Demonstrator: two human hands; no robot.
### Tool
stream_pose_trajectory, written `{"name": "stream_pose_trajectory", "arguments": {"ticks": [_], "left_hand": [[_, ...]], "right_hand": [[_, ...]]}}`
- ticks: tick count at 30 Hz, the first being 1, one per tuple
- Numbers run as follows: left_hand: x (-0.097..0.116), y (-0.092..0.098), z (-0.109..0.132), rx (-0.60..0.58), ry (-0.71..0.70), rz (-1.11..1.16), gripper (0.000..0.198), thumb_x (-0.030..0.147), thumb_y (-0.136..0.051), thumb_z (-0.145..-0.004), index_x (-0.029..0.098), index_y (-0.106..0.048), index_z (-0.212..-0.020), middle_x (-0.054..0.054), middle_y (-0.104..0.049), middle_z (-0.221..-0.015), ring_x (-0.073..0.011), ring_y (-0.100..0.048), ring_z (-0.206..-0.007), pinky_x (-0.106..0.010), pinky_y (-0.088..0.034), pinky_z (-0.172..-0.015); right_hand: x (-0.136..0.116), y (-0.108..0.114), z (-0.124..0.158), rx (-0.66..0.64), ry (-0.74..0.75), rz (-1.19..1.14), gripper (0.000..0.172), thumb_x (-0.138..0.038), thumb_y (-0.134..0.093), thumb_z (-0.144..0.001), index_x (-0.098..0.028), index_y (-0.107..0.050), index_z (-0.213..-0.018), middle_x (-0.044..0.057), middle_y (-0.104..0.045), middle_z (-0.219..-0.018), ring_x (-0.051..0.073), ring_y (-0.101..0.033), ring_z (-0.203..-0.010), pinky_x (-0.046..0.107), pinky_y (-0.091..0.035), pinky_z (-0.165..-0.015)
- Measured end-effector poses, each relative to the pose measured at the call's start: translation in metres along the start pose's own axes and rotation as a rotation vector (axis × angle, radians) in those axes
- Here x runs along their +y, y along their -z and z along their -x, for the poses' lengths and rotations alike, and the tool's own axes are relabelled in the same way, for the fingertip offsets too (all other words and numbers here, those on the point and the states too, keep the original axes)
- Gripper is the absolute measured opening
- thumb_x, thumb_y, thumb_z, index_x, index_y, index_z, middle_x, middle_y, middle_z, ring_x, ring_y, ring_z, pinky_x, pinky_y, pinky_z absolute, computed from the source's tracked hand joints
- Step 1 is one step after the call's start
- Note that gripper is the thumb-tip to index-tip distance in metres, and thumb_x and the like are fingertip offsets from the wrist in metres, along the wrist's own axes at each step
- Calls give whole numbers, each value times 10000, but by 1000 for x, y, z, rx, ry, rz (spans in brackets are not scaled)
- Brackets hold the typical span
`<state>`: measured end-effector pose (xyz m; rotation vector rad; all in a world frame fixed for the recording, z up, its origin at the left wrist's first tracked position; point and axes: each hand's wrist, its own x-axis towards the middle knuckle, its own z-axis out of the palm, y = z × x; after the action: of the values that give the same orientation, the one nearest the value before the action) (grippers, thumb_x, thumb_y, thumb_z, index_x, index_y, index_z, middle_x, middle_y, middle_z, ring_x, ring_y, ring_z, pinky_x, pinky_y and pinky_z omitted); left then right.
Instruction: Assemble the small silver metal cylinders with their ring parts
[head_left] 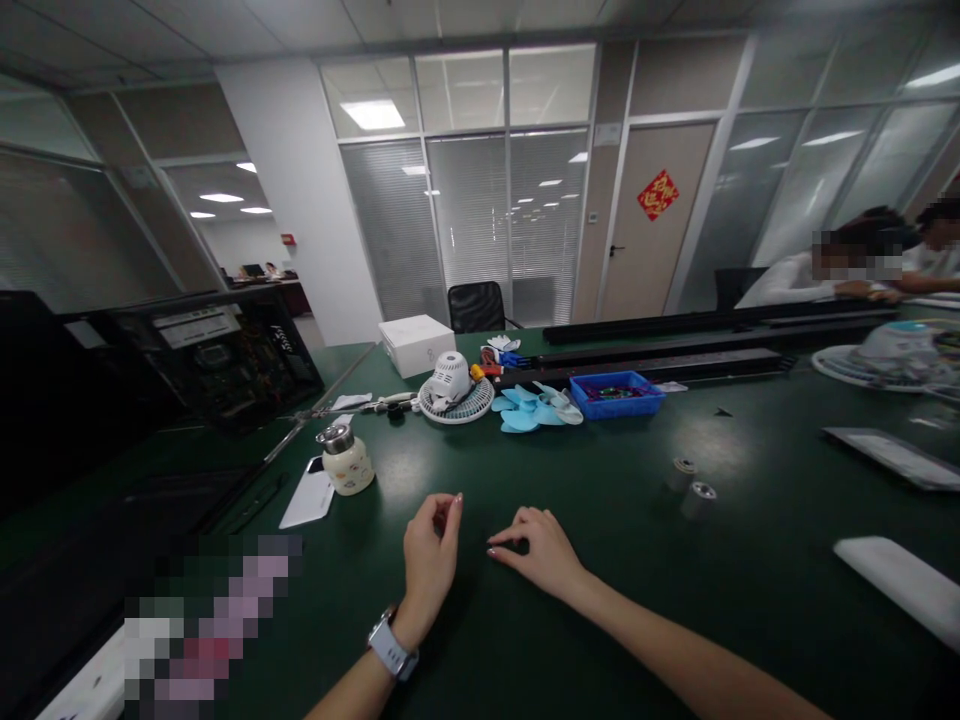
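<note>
The left hand's (431,550) fingers curl, with thumb and forefinger tips pinched together and nothing visible between them. The right hand's (541,552) fingers bend down to touch the smooth dark-green counter (600,640); I cannot tell whether they grip anything. A squat, glossy cream flask (347,463) with a metal cap stands upright; both hands lie near it on its right, not touching it.

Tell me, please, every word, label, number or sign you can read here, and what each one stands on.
No text here is sharp enough to quote.
Red diamond sign on the door: gold character, too blurred to read.
White label on the open computer case: print too small.
White box: faint grey mark, unreadable.
Small red sign on the far wall: too small.
</note>
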<state>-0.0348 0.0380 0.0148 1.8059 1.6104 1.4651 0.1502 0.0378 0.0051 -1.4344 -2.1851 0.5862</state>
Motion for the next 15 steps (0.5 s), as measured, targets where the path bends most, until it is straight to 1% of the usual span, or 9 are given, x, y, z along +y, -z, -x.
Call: {"name": "stream_pose_trajectory", "arguments": {"ticks": [3,5,7,8,9,10,12,13,15], "left_hand": [[3,1,0,-3,-5,3,326,479,-493,-890,182,-613,-831,5,-608,-676,-145,-543,-598,-242,-405,-570],[5,2,0,-3,-1,-3,319,471,-496,-890,181,-619,-835,3,-614,-684,-145,-548,-604,-241,-405,-573],[6,3,0,-5,2,-14,316,467,-496,-890,182,-623,-844,3,-618,-689,-145,-552,-608,-242,-404,-576],[6,3,0,-7,4,-19,315,466,-495,-891,183,-624,-846,4,-617,-689,-144,-552,-609,-242,-403,-576],[6,3,0,-12,5,-21,314,467,-493,-892,184,-622,-847,6,-614,-687,-144,-551,-607,-242,-402,-576],[6,3,0,-19,5,-21,313,467,-492,-893,185,-619,-846,8,-611,-686,-143,-550,-607,-243,-400,-575],[5,2,1,-35,4,-20,313,469,-488,-897,187,-613,-843,11,-604,-686,-141,-545,-604,-243,-397,-573],[5,2,1,-44,5,-20,315,471,-486,-898,187,-611,-841,12,-600,-685,-140,-542,-602,-243,-395,-570],[4,1,2,-58,11,-21,320,477,-483,-898,188,-607,-837,12,-596,-685,-140,-538,-598,-244,-393,-569]], "right_hand": [[4,13,-2,34,24,-16,247,-498,-596,-828,-348,-743,-959,14,-633,-837,186,-567,-787,353,-392,-762],[19,39,1,129,20,-46,286,-500,-567,-843,-315,-742,-973,21,-652,-854,173,-581,-754,329,-416,-737],[47,77,8,314,-33,-29,361,-522,-528,-851,-271,-737,-1006,46,-672,-890,187,-601,-785,311,-442,-714],[64,98,13,453,-82,28,389,-530,-513,-849,-252,-738,-1005,60,-679,-901,201,-609,-808,313,-450,-714],[83,119,19,572,-156,104,408,-528,-503,-847,-238,-735,-1015,72,-683,-931,217,-615,-837,324,-457,-730],[101,137,25,655,-276,181,423,-534,-502,-836,-229,-741,-1005,82,-689,-920,236,-621,-827,337,-459,-705],[134,162,36,634,-493,270,419,-532,-511,-814,-234,-754,-981,95,-707,-907,270,-634,-793,351,-457,-639],[147,169,41,599,-575,294,414,-533,-519,-804,-240,-759,-971,98,-716,-903,281,-640,-775,353,-453,-611],[163,175,48,550,-666,317,422,-547,-523,-794,-248,-760,-975,105,-729,-897,295,-652,-753,352,-450,-575]]}}
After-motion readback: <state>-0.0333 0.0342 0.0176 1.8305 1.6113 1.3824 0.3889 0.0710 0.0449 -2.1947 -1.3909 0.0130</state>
